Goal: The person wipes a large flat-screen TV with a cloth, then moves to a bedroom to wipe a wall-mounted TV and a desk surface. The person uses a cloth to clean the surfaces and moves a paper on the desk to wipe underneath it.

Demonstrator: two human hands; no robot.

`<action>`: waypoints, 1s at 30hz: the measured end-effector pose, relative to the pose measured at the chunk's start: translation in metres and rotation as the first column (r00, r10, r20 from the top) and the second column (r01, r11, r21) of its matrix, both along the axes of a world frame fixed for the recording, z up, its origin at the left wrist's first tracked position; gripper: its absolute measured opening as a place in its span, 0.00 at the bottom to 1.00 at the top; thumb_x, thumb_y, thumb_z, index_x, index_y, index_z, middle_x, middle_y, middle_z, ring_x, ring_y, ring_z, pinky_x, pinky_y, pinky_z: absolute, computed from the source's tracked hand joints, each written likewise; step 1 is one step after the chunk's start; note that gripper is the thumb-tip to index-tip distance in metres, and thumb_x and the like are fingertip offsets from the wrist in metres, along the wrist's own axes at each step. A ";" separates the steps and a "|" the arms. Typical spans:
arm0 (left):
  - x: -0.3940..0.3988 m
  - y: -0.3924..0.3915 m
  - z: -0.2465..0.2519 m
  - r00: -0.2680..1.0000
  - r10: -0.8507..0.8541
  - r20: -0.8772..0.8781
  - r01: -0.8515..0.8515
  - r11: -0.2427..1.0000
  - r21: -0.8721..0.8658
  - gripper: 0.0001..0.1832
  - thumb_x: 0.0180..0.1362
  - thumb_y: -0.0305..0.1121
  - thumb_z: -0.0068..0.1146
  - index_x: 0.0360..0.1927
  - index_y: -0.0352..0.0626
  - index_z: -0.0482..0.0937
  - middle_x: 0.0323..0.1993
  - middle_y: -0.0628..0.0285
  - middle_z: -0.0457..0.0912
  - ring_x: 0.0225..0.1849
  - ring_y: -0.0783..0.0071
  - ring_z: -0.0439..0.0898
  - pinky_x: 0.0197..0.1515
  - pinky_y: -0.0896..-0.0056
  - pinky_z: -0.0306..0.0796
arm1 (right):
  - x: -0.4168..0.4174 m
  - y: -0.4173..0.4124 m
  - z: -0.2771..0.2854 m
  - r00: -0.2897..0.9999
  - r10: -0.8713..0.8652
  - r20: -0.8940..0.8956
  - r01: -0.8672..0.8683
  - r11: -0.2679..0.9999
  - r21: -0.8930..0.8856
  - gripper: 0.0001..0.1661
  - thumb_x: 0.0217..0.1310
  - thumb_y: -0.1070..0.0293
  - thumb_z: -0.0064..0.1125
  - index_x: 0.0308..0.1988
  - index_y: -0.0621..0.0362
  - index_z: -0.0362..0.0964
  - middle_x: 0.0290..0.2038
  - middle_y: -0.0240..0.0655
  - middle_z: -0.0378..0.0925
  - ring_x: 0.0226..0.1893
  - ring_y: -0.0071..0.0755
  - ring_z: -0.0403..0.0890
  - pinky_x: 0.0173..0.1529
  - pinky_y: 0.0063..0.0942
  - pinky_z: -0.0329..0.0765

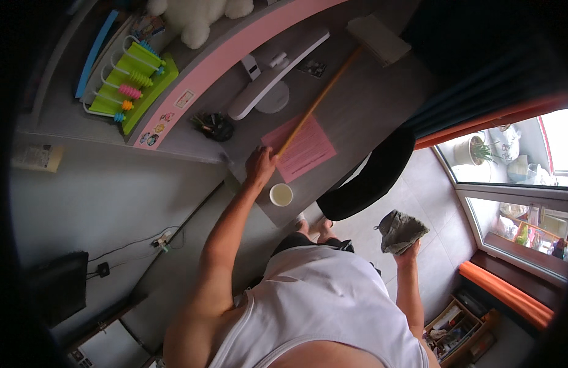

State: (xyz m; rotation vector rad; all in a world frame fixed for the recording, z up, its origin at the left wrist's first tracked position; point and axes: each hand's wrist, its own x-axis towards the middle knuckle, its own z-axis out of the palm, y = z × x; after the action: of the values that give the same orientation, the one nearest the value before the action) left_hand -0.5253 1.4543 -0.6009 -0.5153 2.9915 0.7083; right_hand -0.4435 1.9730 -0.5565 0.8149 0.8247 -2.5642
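Note:
My left hand [261, 168] is closed around the near end of a long wooden stick [321, 96]. The stick slants across the grey desk [357, 108] and over a pink printed sheet [307, 154]. Its far end meets a pale rectangular object [378, 39]; whether the two are joined cannot be made out. Just below my left hand stands a white cup [281, 195] with pale contents, near the desk's edge. Off to the right, over the floor, my right hand [408, 253] holds up a crumpled grey cloth [400, 232].
A white desk lamp [279, 76] and a dark pen holder [213, 126] occupy the back of the desk. Above them, a pink-edged shelf [187, 92] carries a green bead abacus [132, 83] and a white plush toy [199, 18]. A black chair [371, 184] stands against the front edge.

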 end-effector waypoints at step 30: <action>0.126 0.003 0.162 0.940 -0.252 -0.231 0.286 0.950 0.128 0.14 0.49 0.30 0.64 0.39 0.45 0.73 0.38 0.58 0.77 0.37 0.55 0.82 0.36 0.57 0.77 | 0.007 -0.001 -0.006 0.987 0.157 -0.035 -0.159 0.986 -0.049 0.30 0.68 0.42 0.41 0.55 0.51 0.73 0.56 0.40 0.76 0.55 0.51 0.76 0.57 0.55 0.74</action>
State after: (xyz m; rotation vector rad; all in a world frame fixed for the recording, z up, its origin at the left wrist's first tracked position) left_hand -0.3998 1.4573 -0.4386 -0.0178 3.0672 1.0223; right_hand -0.4363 1.9717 -0.5630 0.6682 0.7950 -2.4528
